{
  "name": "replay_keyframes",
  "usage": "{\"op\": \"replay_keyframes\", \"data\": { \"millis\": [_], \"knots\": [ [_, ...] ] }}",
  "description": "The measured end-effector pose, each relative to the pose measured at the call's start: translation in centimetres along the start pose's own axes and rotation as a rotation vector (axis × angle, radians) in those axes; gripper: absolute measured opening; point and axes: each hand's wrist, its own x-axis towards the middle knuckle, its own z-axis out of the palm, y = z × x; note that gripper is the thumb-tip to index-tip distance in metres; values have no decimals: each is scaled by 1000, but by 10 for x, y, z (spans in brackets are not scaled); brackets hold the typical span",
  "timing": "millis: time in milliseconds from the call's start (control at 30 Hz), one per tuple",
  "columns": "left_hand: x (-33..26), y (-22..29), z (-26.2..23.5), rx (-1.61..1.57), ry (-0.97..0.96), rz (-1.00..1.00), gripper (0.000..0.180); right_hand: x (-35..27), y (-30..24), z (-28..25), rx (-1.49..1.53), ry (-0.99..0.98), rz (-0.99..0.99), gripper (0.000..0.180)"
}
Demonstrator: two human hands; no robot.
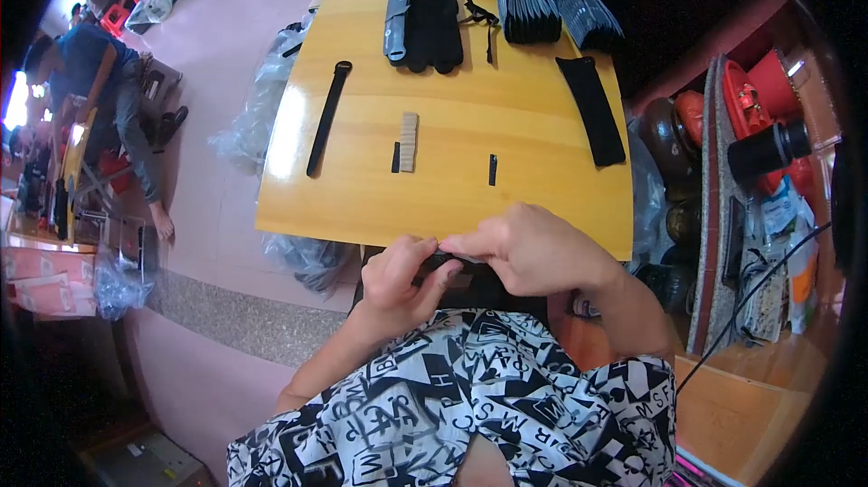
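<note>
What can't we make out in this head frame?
- Small dark piece between left hand and right hand: head view, mostly covered by fingers, kind unclear.
- Black bundles at the table's far end: cut off by the dark rim.
- Small black strip: too small.

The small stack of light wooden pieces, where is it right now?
In the head view, the wooden stack lies mid-table, between the long black strap on its left and a short black strip on its right.

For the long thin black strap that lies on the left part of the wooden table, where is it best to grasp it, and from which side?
Probably at the middle of the long black strap, pinching across its narrow width from above. It lies flat on the wooden table, running near to far, with bare wood on both sides.
</note>
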Motion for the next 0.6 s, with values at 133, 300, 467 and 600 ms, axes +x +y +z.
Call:
{"op": "replay_keyframes", "data": {
  "millis": [133,300,467,600],
  "knots": [
    [-1,-4,2,-85,28,39,24,8,19,-3,581,-160,105,41],
    [-3,-6,5,-123,0,-51,25,6,21,9,620,-142,62,36],
    [-2,-2,12,-96,-23,-245,39,-12,-38,21,-408,97,145,38],
    [-1,0,15,-43,-21,-201,41,-13,-41,31,-558,86,168,34]
  ]
}}
